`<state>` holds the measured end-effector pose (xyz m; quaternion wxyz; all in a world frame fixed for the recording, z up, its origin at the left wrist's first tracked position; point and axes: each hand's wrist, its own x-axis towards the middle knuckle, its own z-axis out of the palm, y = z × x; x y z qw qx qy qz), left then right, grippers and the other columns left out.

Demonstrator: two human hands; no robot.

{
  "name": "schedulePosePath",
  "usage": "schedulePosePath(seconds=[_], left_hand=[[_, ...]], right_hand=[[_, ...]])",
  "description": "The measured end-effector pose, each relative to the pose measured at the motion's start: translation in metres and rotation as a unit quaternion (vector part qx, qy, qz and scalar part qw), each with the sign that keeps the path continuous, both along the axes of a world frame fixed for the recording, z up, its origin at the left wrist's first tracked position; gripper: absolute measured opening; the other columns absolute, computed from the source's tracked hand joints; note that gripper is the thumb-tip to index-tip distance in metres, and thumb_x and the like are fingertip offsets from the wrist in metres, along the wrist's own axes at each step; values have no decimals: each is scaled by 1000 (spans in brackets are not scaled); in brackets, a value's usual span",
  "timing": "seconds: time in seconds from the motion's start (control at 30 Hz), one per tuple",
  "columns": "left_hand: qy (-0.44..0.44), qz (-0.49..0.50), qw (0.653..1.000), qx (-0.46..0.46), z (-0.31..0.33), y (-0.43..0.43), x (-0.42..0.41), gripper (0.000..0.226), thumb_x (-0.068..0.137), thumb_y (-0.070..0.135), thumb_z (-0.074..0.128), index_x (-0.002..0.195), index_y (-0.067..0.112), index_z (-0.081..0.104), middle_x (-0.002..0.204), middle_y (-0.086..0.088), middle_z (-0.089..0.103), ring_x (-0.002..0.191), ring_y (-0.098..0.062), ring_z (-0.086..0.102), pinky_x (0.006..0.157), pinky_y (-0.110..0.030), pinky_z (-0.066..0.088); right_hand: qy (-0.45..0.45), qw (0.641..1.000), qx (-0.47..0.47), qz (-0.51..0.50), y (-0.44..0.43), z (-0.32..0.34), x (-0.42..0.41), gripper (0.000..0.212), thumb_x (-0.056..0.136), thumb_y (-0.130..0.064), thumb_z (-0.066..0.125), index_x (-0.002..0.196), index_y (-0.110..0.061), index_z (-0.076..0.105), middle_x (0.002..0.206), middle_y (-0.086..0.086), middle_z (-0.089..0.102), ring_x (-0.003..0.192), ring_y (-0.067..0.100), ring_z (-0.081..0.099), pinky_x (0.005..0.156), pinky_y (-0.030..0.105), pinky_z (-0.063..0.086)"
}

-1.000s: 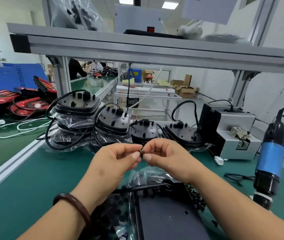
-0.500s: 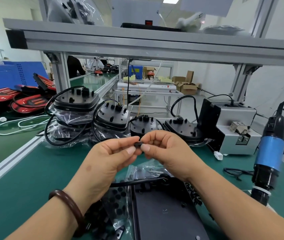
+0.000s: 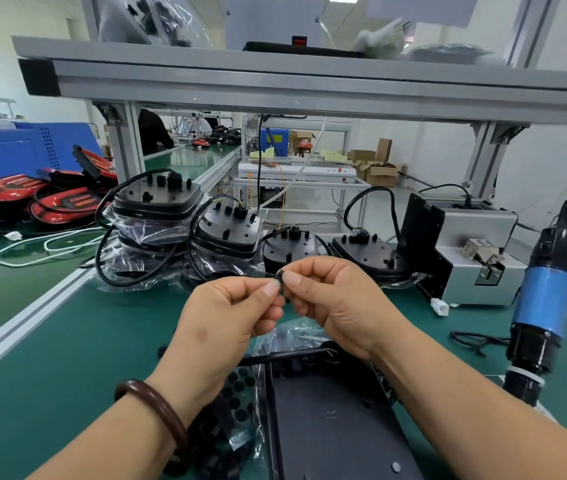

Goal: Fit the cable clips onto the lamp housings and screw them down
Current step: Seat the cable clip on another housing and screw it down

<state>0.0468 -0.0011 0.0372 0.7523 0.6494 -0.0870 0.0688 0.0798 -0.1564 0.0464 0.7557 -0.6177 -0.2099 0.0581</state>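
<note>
The cable clip is a small dark piece held up over the bench, pinched between the thumb and forefinger tips of both hands. Its shape is too small to make out.

Far left lie red lamp lenses and a loose white cable. Next come the stacked lamp housings in plastic wrap, with black leads looping round them. The left hand, a brown bracelet on its wrist, nips the clip from the left. Below it sits a clear bag of black parts. The right hand nips the clip from the right, its other fingers curled in. Under both hands lies a black housing with a black lead across its far end. Further right stand a grey screw feeder and a hanging blue screwdriver.

The hold is by fingertips only on a tiny piece, so the clip could likely spring free. If it falls onto the dark housing or among the bagged parts, it would be hard to spot. If the clip is seated off its boss or misses the lead, the screw may go in crooked. The screwdriver hangs close to the right forearm, and a careless reach could set it swinging.
</note>
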Motion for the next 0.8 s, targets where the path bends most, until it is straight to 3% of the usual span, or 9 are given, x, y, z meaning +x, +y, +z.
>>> schedulePosePath(seconds=[0.17,0.33,0.8], left_hand=[[22,-55,998,-27,4,3,-3,18,85,20,59,84,17,78,79,-6,73,67,-8,66,55,-16,51],[19,-80,996,-36,7,4,-4,20,73,27,63,81,18,78,78,-5,73,66,-6,66,53,-15,50],[18,-112,993,-18,6,11,-1,23,72,28,65,86,15,78,81,-7,73,68,-7,67,55,-15,51]], right_hand=[[5,1000,17,0,-2,-1,2,7,70,-18,70,75,-13,74,69,6,64,61,13,50,58,19,45],[4,1000,24,18,-3,-1,1,7,72,-17,69,75,-14,75,70,6,64,62,12,53,59,18,46],[8,999,23,33,-4,-1,0,7,74,-15,68,75,-12,74,68,5,64,62,12,55,58,17,47]])
